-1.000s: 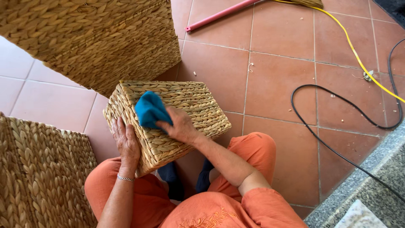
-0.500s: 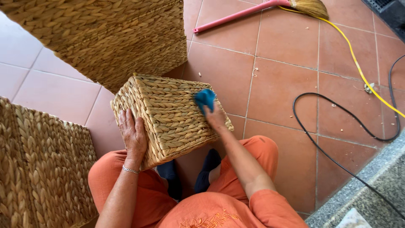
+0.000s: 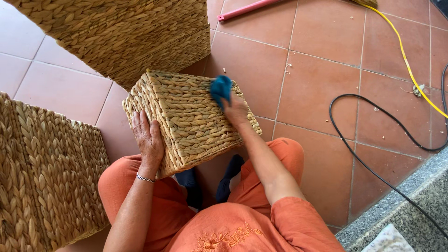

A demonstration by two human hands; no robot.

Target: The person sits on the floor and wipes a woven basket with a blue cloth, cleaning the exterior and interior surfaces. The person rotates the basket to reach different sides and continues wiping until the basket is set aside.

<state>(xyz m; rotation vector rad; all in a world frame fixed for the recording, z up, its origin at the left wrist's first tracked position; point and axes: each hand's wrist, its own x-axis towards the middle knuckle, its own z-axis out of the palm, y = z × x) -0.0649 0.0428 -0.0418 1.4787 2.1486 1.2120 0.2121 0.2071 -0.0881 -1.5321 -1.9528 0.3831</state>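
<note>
— Basket (image 3: pixel 186 119), the woven straw-coloured one: where is it sitting?

— It is resting tilted on the person's lap, over knees in orange trousers (image 3: pixel 140 186), with feet in dark socks (image 3: pixel 210 179) showing just under its near edge.

— What is the left hand (image 3: pixel 148 137) doing?

— It is lying flat against the basket's near left side, fingers spread wide, steadying it rather than closing round anything. A thin bracelet (image 3: pixel 144 178) is sitting on that wrist.

— And the right hand (image 3: pixel 235 109)?

— It is pressing a blue cloth (image 3: pixel 221 88), bunched under its fingers, onto the basket's far top corner.

— What is lying around them?

— Another woven basket (image 3: pixel 46 168) is standing just beside the left knee, and a larger one (image 3: pixel 126 32) is looming beyond. Farther off, on the terracotta tiles (image 3: pixel 317 84), a black cable (image 3: pixel 368 158) is curving, a yellow cable (image 3: pixel 410 70) is running past it, and a pink pole (image 3: pixel 252 8) is lying at the top.
</note>
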